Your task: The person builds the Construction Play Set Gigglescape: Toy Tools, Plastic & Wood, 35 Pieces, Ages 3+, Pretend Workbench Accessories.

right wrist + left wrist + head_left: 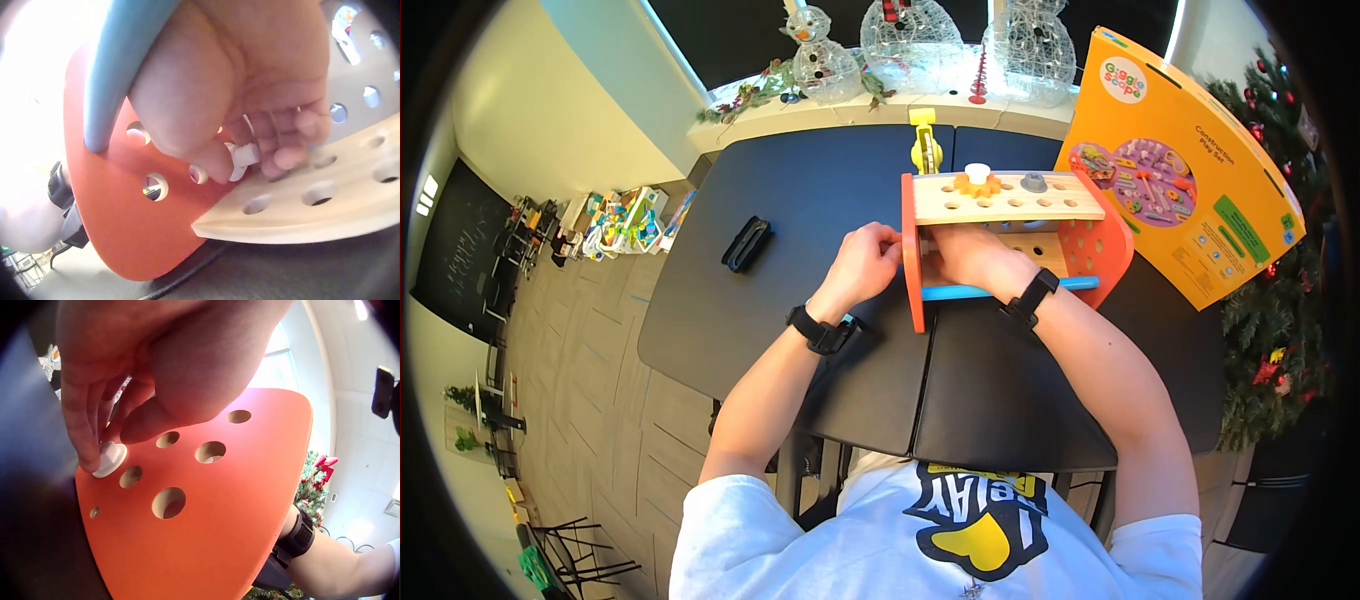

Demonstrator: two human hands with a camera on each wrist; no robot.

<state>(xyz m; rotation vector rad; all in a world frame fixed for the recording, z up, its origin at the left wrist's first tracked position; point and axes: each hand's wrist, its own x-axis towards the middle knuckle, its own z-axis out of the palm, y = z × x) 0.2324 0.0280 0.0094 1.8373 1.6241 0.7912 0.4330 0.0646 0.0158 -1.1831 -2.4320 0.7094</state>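
Note:
A wooden toy toolbox point(1010, 205) with perforated shelves, orange-red end panels point(231, 500) and a blue rod point(960, 292) stands on the table. Outside its left panel, my left hand point(864, 265) pinches the round head of a white plastic bolt point(111, 460) set in a panel hole. My right hand point(975, 257) reaches inside the box past the blue rod. There its thumb and curled fingers grip a white nut point(236, 164) around the bolt's end, close above the wooden bottom shelf point(287, 219). An orange gear point(977, 187) with a white bolt head and a grey nut point(1034, 183) sit on the top shelf.
Behind the toolbox stands a yellow toy tool point(925, 145). A tall orange play set box point(1190, 170) leans at the right, beside a decorated tree point(1270, 330). A black case point(747, 245) lies on the dark table point(700, 310) at the left.

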